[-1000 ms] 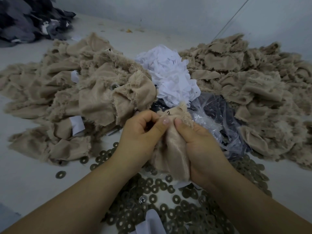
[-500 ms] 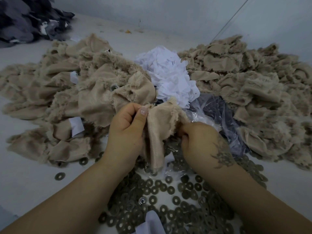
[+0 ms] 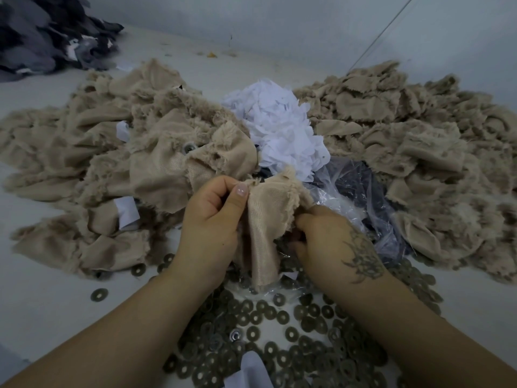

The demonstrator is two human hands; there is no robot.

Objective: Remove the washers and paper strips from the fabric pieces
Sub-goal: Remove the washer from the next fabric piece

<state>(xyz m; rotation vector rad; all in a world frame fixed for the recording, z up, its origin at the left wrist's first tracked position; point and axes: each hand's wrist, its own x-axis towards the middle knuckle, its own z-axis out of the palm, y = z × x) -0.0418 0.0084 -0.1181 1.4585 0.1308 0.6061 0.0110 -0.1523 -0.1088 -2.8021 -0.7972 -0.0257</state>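
Note:
A beige fuzzy fabric piece [image 3: 268, 219] hangs between my hands at the centre. My left hand [image 3: 212, 219] pinches its upper left edge between thumb and curled fingers. My right hand [image 3: 330, 242] is turned palm down at the fabric's right side, its fingers curled under the cloth and hidden there. Several dark metal washers [image 3: 279, 326] lie scattered on the surface below my hands. A heap of white paper strips [image 3: 279, 127] sits just beyond the fabric. What my right fingers hold cannot be seen.
A large pile of beige fabric pieces [image 3: 112, 163] with white strips lies at the left, another beige pile [image 3: 405, 149] at the right. A clear plastic bag [image 3: 358, 197] over something dark lies right of centre. Dark grey fabric [image 3: 42, 32] is heaped at the far left corner.
My right hand let go of the fabric's top, turned palm down and dropped to the piece's lower right side. My left hand spread the fabric open and keeps holding its upper edge.

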